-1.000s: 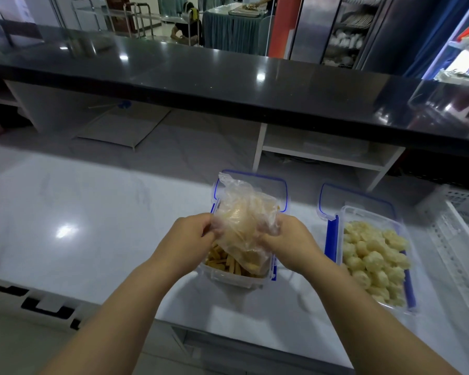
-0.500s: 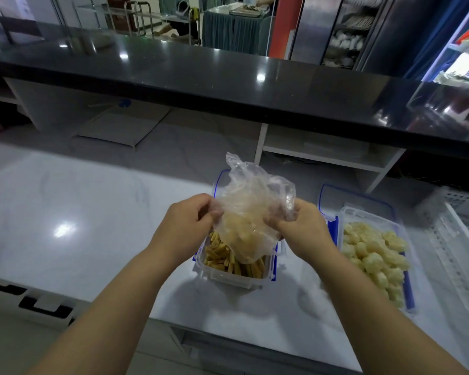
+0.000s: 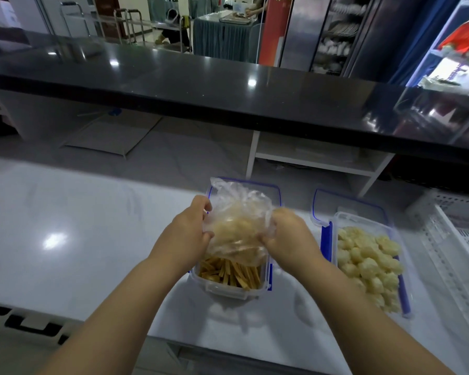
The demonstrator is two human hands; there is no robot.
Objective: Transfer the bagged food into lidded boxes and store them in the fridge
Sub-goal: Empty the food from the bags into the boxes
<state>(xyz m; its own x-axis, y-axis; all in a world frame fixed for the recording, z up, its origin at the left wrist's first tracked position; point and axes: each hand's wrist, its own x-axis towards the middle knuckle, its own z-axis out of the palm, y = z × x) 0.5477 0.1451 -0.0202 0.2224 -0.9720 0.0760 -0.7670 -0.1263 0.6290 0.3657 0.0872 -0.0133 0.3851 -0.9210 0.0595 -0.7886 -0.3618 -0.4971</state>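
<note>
A clear plastic bag (image 3: 237,226) with pale yellow food inside hangs over a clear box (image 3: 228,289) with blue clips. My left hand (image 3: 186,234) grips the bag's left side and my right hand (image 3: 289,235) grips its right side. Yellow-brown strips (image 3: 229,274) lie in the box below the bag's mouth. The box's lid (image 3: 275,189) lies behind it, mostly hidden by the bag. To the right stands a second open box (image 3: 401,239) full of pale round pieces (image 3: 368,263), with its lid (image 3: 347,201) behind it.
Both boxes rest on a white marble counter (image 3: 79,239). A white slotted crate (image 3: 460,244) sits at the far right. A black raised counter (image 3: 201,87) runs across the back, with white shelving (image 3: 314,158) under it. The counter's front edge is close below my arms.
The bag rose a little above the box, then came back down over it, and more strips now lie in the box. Both hands kept their grip.
</note>
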